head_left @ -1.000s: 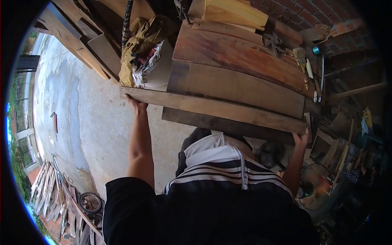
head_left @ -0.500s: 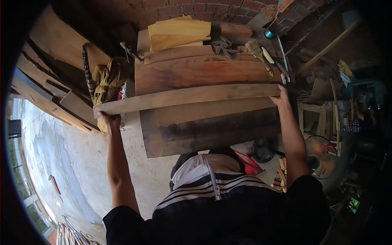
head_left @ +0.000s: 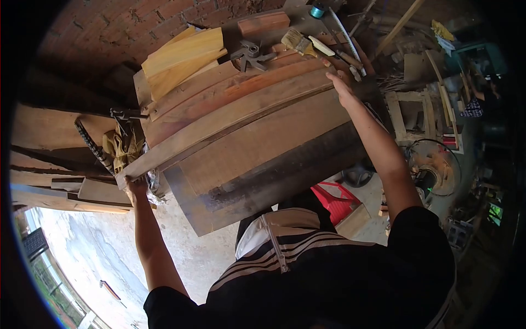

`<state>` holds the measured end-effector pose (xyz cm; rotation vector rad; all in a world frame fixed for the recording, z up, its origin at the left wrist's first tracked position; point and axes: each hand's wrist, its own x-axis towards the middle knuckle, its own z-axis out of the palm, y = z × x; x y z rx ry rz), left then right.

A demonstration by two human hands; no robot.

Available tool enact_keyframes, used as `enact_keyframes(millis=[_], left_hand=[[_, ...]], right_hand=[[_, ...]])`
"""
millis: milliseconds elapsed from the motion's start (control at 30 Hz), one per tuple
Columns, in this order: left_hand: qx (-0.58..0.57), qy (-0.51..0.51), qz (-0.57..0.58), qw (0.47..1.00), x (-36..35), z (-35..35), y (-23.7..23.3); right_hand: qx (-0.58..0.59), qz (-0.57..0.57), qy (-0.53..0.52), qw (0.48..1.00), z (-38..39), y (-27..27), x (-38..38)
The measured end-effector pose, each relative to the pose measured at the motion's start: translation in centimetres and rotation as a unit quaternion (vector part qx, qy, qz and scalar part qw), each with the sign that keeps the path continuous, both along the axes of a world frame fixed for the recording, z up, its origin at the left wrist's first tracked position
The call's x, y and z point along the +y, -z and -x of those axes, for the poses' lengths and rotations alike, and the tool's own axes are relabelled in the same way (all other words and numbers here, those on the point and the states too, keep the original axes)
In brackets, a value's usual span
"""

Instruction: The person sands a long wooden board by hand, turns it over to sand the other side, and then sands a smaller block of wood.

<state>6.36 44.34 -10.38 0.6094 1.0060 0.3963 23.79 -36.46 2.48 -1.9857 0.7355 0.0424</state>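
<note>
A long, narrow wooden plank (head_left: 233, 118) slants across the workbench, with its left end jutting past the bench edge. My left hand (head_left: 136, 189) grips that end, fingers wrapped around it. At the other end, my right hand (head_left: 341, 90) has its fingers stretched out along the plank's tip, apparently touching it without grasping. Nearer my body lie a flat brown board (head_left: 268, 145) and a dark-stained board (head_left: 263, 189). Just beyond the plank is a reddish board (head_left: 219, 107).
Yellow wood pieces (head_left: 186, 60), a star-shaped metal part (head_left: 252, 55), a paintbrush (head_left: 298, 41), a teal spool (head_left: 316, 10) and a reddish block (head_left: 263, 23) sit along the bench's far side. Planks (head_left: 66, 131) lean at left. A red plastic stool (head_left: 334, 200) stands below.
The plank has gone from nearly level across the view to a steeper slant, right end farther away. My right hand's fingers have loosened from its end and straightened. The camera view has turned.
</note>
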Motion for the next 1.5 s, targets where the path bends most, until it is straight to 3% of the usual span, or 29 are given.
enact_keyframes(millis=[67,133,200,267,333,367,400,433,467,500,533,600,667,733,800,867,900,1100,1133,1300,1500], left_hand=[[-0.039,0.025,0.041,0.998,0.3,-0.6,0.5],[-0.046,0.05,0.043,0.997,-0.8,-2.1,-0.5],[0.076,0.068,0.025,0.994,-3.8,-3.5,-3.3],[0.145,0.107,-0.025,0.983,-2.4,-4.2,-1.9],[0.21,0.139,-0.072,0.965,-2.3,-2.6,0.4],[0.175,0.259,-0.314,0.897,-2.5,-0.5,1.5],[0.129,0.359,-0.531,0.756,-2.4,1.0,2.0],[0.219,0.166,-0.528,0.804,-8.9,2.7,-0.8],[0.225,0.141,-0.637,0.724,-11.4,5.6,0.4],[0.211,0.175,-0.692,0.668,-16.3,7.9,-2.7],[0.167,0.224,-0.613,0.739,-18.3,10.3,-1.8],[0.256,0.296,-0.575,0.718,-25.4,12.5,-6.6],[0.234,0.323,-0.695,0.598,-27.8,13.8,-6.7],[0.239,0.337,-0.702,0.58,-29.6,13.3,-7.6],[0.256,0.29,-0.706,0.594,-30.4,12.9,-7.2],[0.368,0.281,-0.63,0.623,-29.2,12.7,-7.5],[0.357,0.295,-0.609,0.644,-28.2,12.8,-7.8],[0.372,0.282,-0.599,0.651,-22.6,17.1,-9.3],[0.346,0.277,-0.587,0.677,-21.4,18.2,-9.1],[0.385,0.245,-0.574,0.68,-18.4,20.7,-10.6],[0.37,0.234,-0.602,0.668,-18.0,18.9,-9.2]], right_hand=[[-0.012,-0.037,-0.055,0.998,-0.6,-0.6,-0.6],[-0.037,-0.051,-0.034,0.997,-1.5,-2.0,-0.2],[-0.087,-0.034,-0.046,0.995,-4.4,2.2,-3.0],[-0.091,0.004,-0.06,0.994,-3.4,1.0,-3.1],[-0.073,0.163,-0.087,0.98,-1.4,-0.4,-3.2],[-0.092,0.238,-0.114,0.96,-0.3,1.6,-4.9],[-0.043,0.278,-0.142,0.949,1.3,1.6,-5.5],[0.007,0.315,-0.171,0.933,3.6,1.6,-5.7],[0.047,0.336,-0.192,0.921,5.4,2.0,-5.7],[0.088,0.353,-0.217,0.906,7.0,2.7,-5.5],[0.062,0.383,-0.227,0.893,8.3,3.3,-5.3],[0.036,0.406,-0.248,0.879,9.8,3.7,-3.8],[0.042,0.402,-0.213,0.89,8.8,3.9,-3.2],[0.07,0.252,-0.122,0.958,7.6,2.4,-2.6],[0.065,0.276,-0.156,0.946,8.1,3.5,-2.7],[0.031,0.328,-0.189,0.925,9.0,6.2,-3.1],[0.029,0.32,-0.189,0.928,9.7,5.1,-2.4],[0.03,0.258,-0.19,0.947,15.7,2.8,-0.7],[0.034,0.235,-0.205,0.95,16.5,2.7,-0.7],[-0.01,0.142,-0.205,0.968,18.0,4.0,1.3],[-0.07,0.231,-0.187,0.952,16.4,2.2,5.6]])
